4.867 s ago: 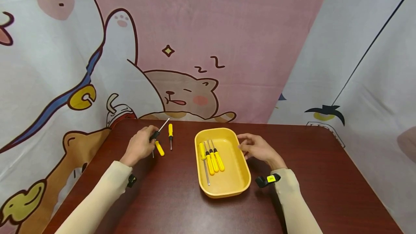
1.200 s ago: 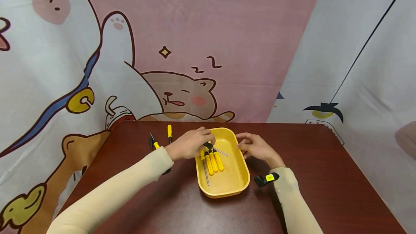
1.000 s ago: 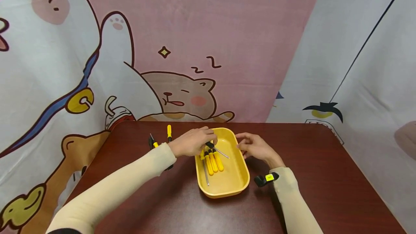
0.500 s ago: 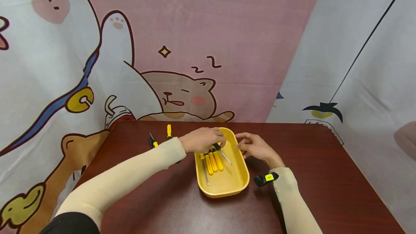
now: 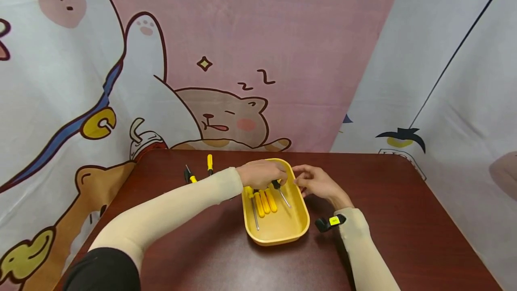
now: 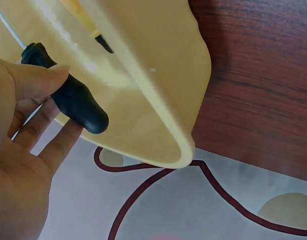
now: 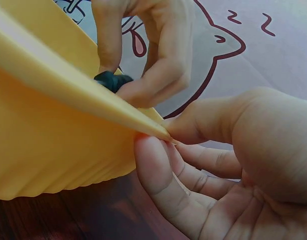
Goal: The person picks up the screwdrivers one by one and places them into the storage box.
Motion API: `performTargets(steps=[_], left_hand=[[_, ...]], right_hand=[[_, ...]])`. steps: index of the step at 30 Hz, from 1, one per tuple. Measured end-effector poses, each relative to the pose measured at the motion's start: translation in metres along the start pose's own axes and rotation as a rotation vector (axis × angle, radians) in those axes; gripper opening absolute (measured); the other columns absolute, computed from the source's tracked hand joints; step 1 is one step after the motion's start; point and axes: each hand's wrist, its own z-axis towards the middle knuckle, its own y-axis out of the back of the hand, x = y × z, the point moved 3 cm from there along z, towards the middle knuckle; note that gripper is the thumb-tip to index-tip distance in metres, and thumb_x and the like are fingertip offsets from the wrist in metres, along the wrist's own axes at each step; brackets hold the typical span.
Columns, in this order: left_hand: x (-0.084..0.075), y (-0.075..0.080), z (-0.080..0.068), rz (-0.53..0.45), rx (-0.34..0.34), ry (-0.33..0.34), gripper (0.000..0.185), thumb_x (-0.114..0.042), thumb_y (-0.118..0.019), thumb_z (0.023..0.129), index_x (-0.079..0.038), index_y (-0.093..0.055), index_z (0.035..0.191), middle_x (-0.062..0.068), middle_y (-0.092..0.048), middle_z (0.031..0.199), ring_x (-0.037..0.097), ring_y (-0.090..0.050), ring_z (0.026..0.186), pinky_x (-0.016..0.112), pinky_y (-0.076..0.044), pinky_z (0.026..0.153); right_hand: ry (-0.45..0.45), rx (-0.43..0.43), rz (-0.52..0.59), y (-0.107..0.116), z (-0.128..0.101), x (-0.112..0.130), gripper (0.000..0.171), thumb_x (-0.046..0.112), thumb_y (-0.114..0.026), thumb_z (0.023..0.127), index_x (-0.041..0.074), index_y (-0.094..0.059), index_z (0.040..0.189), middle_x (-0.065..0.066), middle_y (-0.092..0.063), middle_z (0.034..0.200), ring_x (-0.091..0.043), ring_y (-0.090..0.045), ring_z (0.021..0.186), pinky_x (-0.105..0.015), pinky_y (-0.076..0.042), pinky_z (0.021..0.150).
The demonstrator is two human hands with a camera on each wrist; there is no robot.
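Black-handled screwdriver [image 6: 76,100] is gripped by left hand [image 5: 260,174], shaft [image 5: 284,198] free; tray [image 5: 282,230] is rim-pinched by right hand [image 5: 320,183], likely for steadiness.

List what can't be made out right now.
- Head: topmost yellow screwdriver, lower end: behind left sleeve.
- Left wrist: held black-handled screwdriver, tip: cut off by picture edge.
- Right wrist: that screwdriver's shank: behind the tray.
- Head: wristband label: print too small.
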Motion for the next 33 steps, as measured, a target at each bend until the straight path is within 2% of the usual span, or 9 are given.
performTargets(steps=[9,15,23,28,33], left_hand=[[0.003,-0.014,0.016,0.003,0.028,-0.084,0.022,-0.003,-0.075,0.092,-0.018,-0.072,0.107,-0.006,-0.066,0.111,0.009,-0.056,0.096,0.019,-0.049,0.081],[0.006,-0.018,0.021,-0.004,0.060,-0.073,0.020,-0.004,-0.075,0.092,-0.019,-0.073,0.105,-0.006,-0.066,0.107,0.009,-0.055,0.092,0.019,-0.047,0.078],[0.010,-0.024,0.025,-0.026,0.081,-0.031,0.018,-0.004,-0.074,0.092,-0.019,-0.076,0.103,-0.006,-0.070,0.101,0.009,-0.057,0.087,0.020,-0.050,0.080],[0.011,-0.027,0.029,-0.040,0.085,-0.027,0.021,0.002,-0.073,0.090,-0.018,-0.076,0.097,-0.007,-0.070,0.092,0.007,-0.056,0.078,0.017,-0.048,0.069],[0.008,-0.026,0.029,-0.017,0.107,-0.023,0.021,0.002,-0.071,0.091,-0.017,-0.076,0.096,-0.005,-0.069,0.091,0.008,-0.054,0.075,0.017,-0.044,0.064]], right_hand=[[0.026,0.011,0.009,0.001,-0.002,0.001,0.049,0.005,-0.063,0.095,0.003,-0.053,0.143,-0.022,-0.068,0.099,-0.021,-0.065,0.068,-0.034,-0.063,0.065],[0.042,0.023,0.013,0.001,-0.003,0.003,0.051,0.004,-0.061,0.096,-0.001,-0.049,0.145,-0.028,-0.067,0.103,-0.020,-0.064,0.068,-0.033,-0.063,0.064],[0.022,0.014,0.018,-0.001,-0.002,0.001,0.049,0.005,-0.063,0.094,0.004,-0.053,0.143,-0.024,-0.068,0.102,-0.022,-0.066,0.069,-0.034,-0.063,0.065],[0.014,0.008,0.025,0.000,0.000,0.000,0.049,0.005,-0.063,0.095,0.004,-0.053,0.142,-0.019,-0.069,0.099,-0.022,-0.066,0.069,-0.035,-0.064,0.064],[0.016,0.004,0.035,0.000,0.001,-0.001,0.048,0.005,-0.063,0.094,0.004,-0.054,0.141,-0.018,-0.069,0.097,-0.022,-0.066,0.068,-0.035,-0.063,0.064]])
